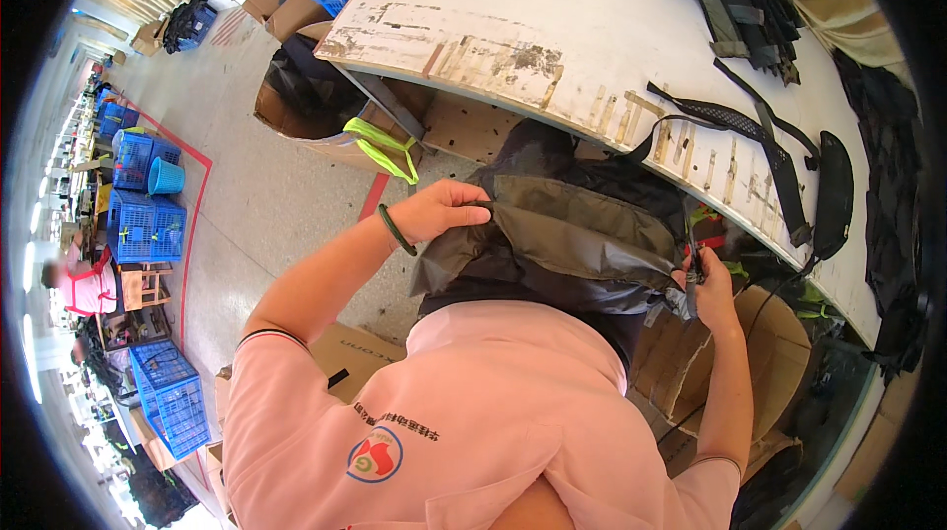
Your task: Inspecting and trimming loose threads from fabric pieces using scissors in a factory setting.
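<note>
A dark olive piece of thin, shiny fabric (582, 239) is stretched across my lap, folded and creased along its length. My left hand (444, 212), with a dark green band on the wrist, pinches its left end between thumb and fingers. At the fabric's right end, my right hand (712, 285) is closed around what looks like a pair of scissors (692, 234), pointing away from me. The scissors lie against the fabric's edge; whether that hand also grips cloth is hard to tell. Black material (538, 150) shows behind the fabric, under the table edge.
A worn white table (473, 17) stands ahead, with black straps (779, 160) and a heap of dark strips (750, 17) on it. Cardboard boxes (779, 352) stand at my right. A neon-yellow strap (380, 145) hangs from a box. Blue crates (148, 224) line the left.
</note>
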`<action>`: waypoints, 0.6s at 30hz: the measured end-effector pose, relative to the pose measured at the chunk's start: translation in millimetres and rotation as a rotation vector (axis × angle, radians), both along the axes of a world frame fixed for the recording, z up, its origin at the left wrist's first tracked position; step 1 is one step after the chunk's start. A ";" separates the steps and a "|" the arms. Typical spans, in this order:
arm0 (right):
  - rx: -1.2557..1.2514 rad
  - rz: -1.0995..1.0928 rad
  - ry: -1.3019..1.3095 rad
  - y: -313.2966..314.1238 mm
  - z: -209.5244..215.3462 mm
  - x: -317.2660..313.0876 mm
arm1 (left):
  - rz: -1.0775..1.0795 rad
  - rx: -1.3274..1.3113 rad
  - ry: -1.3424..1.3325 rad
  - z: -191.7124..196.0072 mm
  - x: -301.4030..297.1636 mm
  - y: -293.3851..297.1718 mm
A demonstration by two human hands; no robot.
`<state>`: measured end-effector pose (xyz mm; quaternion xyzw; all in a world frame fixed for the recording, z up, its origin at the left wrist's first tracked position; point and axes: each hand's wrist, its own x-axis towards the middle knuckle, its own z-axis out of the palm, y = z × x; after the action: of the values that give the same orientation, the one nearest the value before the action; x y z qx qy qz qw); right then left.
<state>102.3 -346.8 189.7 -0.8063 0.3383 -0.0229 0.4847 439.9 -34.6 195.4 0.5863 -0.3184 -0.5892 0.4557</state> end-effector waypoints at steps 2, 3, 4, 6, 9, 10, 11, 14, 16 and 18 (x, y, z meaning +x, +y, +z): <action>-0.004 -0.027 -0.018 0.9 1.1 0.2 | 0.103 -0.046 0.286 15.2 -10.1 -1.9; -0.005 -0.027 -0.018 1.3 0.5 -0.1 | 0.102 -0.046 0.286 16.3 -12.6 -2.2; 0.007 -0.032 -0.035 1.9 -0.4 0.2 | 0.093 -0.105 0.352 17.3 -15.1 -1.4; 0.019 -0.034 -0.052 3.0 -0.1 1.9 | 0.086 -0.165 0.417 21.6 -19.6 -2.2; 0.027 -0.035 -0.071 7.7 4.6 6.8 | 0.075 -0.229 0.499 30.6 -24.7 -3.4; 0.027 -0.030 -0.063 7.6 5.6 8.1 | 0.072 -0.231 0.481 32.4 -25.2 -3.8; 0.027 -0.026 -0.054 7.7 6.0 9.1 | 0.070 -0.234 0.464 33.3 -25.5 -3.5; 0.045 -0.031 -0.062 8.1 6.4 8.6 | 0.092 -0.213 0.472 32.8 -24.4 -0.8; 0.014 -0.029 -0.067 6.1 -1.0 4.5 | 0.100 -0.215 0.443 28.3 -18.9 2.3; -0.023 -0.042 -0.062 4.5 0.1 0.2 | 0.147 -0.190 0.375 28.7 -11.6 7.5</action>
<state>102.6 -342.3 189.8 -0.8035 0.3396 -0.0621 0.4850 428.3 -27.2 224.2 0.4427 -0.2383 -0.6205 0.6019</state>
